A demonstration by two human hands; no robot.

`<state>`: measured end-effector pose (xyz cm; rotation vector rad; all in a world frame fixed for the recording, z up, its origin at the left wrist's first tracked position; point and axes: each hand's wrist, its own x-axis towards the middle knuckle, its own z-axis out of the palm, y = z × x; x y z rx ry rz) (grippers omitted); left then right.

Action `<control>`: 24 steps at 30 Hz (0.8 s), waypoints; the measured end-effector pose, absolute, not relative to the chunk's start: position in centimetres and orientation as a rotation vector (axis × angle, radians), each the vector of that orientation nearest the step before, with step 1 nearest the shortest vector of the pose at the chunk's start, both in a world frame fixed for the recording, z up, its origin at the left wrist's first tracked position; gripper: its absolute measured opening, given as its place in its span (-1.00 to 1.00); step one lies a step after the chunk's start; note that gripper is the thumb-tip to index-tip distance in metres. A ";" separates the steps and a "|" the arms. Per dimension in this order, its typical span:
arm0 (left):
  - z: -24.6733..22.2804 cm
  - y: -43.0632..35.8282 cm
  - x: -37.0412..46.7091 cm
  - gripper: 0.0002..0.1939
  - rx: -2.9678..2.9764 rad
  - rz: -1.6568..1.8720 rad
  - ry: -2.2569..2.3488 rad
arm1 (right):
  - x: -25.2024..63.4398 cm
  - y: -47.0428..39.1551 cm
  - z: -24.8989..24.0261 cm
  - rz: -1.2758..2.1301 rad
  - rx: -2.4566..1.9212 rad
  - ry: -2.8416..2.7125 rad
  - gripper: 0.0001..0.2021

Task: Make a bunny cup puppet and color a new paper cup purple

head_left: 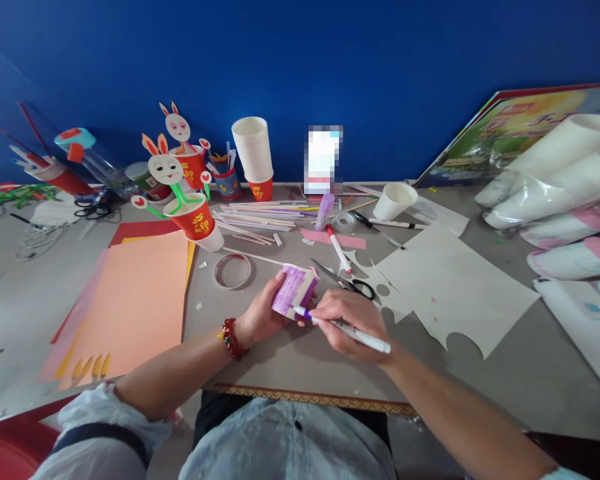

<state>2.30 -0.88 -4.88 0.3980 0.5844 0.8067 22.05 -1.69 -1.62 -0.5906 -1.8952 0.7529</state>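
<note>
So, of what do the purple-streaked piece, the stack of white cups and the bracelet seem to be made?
Purple-streaked piece in the left hand: probably paper or thin card, matt; uneven streaks show over white.
Stack of white cups: likely paper, smooth; closely nested rims suggest thin walls.
Bracelet: shiny reddish beads; glass, stone or plastic, I cannot tell.

Purple-streaked paper (pixel 289 293) and white marker (pixel 367 339) in two hands (pixel 347 317).

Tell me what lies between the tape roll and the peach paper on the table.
In the head view, two small white scraps lie on the grey tabletop between the tape roll and the peach paper.
</note>
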 end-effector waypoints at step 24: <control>-5.2 -0.7 2.2 -0.43 0.371 0.813 0.568 | 21.9 -1.7 -1.6 0.729 -0.681 -1.852 -0.84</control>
